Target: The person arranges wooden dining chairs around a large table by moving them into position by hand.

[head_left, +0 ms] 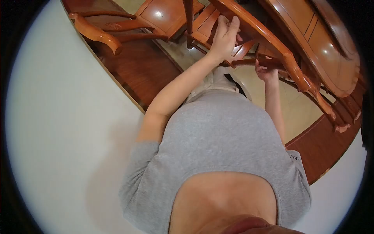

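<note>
A polished wooden chair (269,33) with a long curved top rail stands in front of my body. My left hand (225,41) is just inside that rail, thumb and one finger stretched upward and other fingertips curled in. What lies between those fingers, if anything, is hidden. Lower and to the right, my right hand (268,70) has its fingers bent around a dark wooden bar under the rail. The chair's near arm curves down to the right, past my right hand.
Another wooden chair (154,19) stands at upper left with its curved armrest (93,33) toward the wall. A glossy wooden tabletop (327,50) fills the upper right. Dark wood trim (136,74) runs along the white wall (58,128), above pale floor tiles (294,109).
</note>
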{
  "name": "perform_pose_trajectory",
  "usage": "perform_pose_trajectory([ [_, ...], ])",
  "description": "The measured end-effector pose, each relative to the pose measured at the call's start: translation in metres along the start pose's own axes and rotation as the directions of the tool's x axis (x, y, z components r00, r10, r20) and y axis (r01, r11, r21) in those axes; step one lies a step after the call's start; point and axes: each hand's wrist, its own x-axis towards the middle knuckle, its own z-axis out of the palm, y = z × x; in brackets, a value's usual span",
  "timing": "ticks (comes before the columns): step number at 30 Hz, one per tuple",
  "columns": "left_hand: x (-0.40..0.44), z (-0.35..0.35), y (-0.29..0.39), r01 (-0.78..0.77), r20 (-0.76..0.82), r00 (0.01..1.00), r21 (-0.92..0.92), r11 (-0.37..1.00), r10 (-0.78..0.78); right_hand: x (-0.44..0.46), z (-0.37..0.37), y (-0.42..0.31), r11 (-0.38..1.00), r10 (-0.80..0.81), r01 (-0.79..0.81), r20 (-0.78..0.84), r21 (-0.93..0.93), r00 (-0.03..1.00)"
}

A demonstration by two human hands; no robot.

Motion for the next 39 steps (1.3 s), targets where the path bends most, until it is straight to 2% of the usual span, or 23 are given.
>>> perform_pose_trajectory([
  [4,0.009,-0.008,0.004,0.024,0.134,0.991,0.033,0.999,-0.028,-0.014,0.013,0.003,0.996,-0.077,0.079,-0.043,0.047,0.996],
  [6,0.014,-0.01,0.001,0.008,0.18,0.983,0.049,0.999,-0.017,-0.014,0.009,-0.001,1.0,0.013,-0.013,-0.007,0.013,1.0],
  [10,0.013,-0.019,-0.008,-0.075,0.237,0.97,0.083,0.994,0.053,-0.004,0.003,-0.004,0.999,-0.018,0.018,-0.001,0.05,1.0],
  [12,0.014,-0.032,-0.014,-0.13,0.312,0.943,0.035,0.991,0.113,0.003,-0.006,-0.008,0.99,0.132,-0.134,0.051,0.05,0.99],
  [13,0.014,-0.039,-0.009,0.011,0.255,0.967,0.069,0.998,-0.028,-0.002,-0.008,-0.002,0.989,0.128,-0.131,0.041,0.07,0.991],
  [15,0.019,-0.058,-0.006,0.104,0.295,0.948,0.057,0.993,-0.116,-0.011,-0.001,0.01,1.0,-0.014,0.015,-0.016,0.021,1.0],
  [17,0.026,-0.078,-0.012,0.158,0.31,0.937,0.026,0.987,-0.159,-0.008,-0.004,0.015,1.0,-0.03,0.03,-0.005,0.001,1.0],
  [19,0.032,-0.101,-0.026,0.387,0.242,0.907,-0.149,0.91,-0.346,-0.011,-0.006,0.019,0.998,-0.03,0.03,-0.008,0.054,1.0],
  [20,0.039,-0.117,-0.039,0.387,0.25,0.904,-0.141,0.911,-0.346,-0.016,-0.004,0.023,0.997,-0.054,0.054,-0.014,0.062,0.998],
  [22,0.059,-0.151,-0.066,0.529,0.076,0.81,-0.523,0.669,-0.581,-0.009,-0.013,0.027,0.996,-0.039,0.04,-0.011,0.075,0.999],
  [23,0.067,-0.166,-0.069,0.538,0.083,0.806,-0.513,0.669,-0.586,-0.006,-0.018,0.031,0.997,-0.02,0.021,-0.01,0.079,1.0],
  [24,0.075,-0.181,-0.07,0.496,0.037,0.692,-0.749,0.438,-0.721,-0.009,-0.02,0.034,0.998,-0.015,0.015,-0.005,0.058,1.0],
  [25,0.08,-0.187,-0.066,0.359,0.045,0.549,-0.914,0.187,-0.834,-0.014,-0.023,0.036,0.997,-0.017,0.017,-0.01,0.073,1.0],
  [27,0.094,-0.189,-0.061,0.458,0.038,0.55,-0.849,0.263,-0.834,-0.023,-0.026,0.035,0.997,-0.051,0.058,0.12,-0.053,0.991],
  [29,0.104,-0.184,-0.06,0.539,0.031,0.555,-0.774,0.331,-0.831,-0.004,-0.041,0.027,0.993,0.016,-0.005,0.097,-0.12,0.995],
  [31,0.119,-0.18,-0.068,0.49,0.012,0.705,-0.731,0.475,-0.709,0.02,-0.059,0.022,0.934,0.082,0.0,0.217,-0.357,0.973],
  [32,0.126,-0.181,-0.076,0.49,0.02,0.712,-0.73,0.476,-0.702,-0.015,-0.041,0.024,0.927,0.022,0.04,0.162,-0.374,0.987],
  [33,0.133,-0.186,-0.081,0.537,0.115,0.666,-0.759,0.367,-0.737,-0.001,-0.05,0.021,0.928,0.016,0.047,0.166,-0.37,0.986],
  [34,0.124,-0.194,-0.082,0.582,0.211,0.613,-0.772,0.256,-0.761,0.024,-0.067,0.02,0.911,0.163,-0.002,0.356,-0.412,0.92],
  [35,0.117,-0.207,-0.08,0.626,0.31,0.556,-0.767,0.142,-0.771,0.023,-0.061,0.022,0.889,0.298,-0.032,0.524,-0.458,0.798],
  [36,0.113,-0.208,-0.085,0.662,0.408,0.489,-0.749,0.023,-0.771,0.012,-0.068,0.03,0.845,0.066,0.269,0.587,-0.463,0.807],
  [37,0.116,-0.213,-0.093,0.687,0.502,0.415,-0.72,-0.1,-0.759,-0.019,-0.061,0.047,0.713,-0.157,0.538,0.646,-0.449,0.747],
  [39,0.101,-0.231,-0.104,0.696,0.675,0.268,-0.629,-0.346,-0.687,-0.029,-0.059,0.066,0.632,-0.169,0.682,0.794,-0.367,0.584],
])
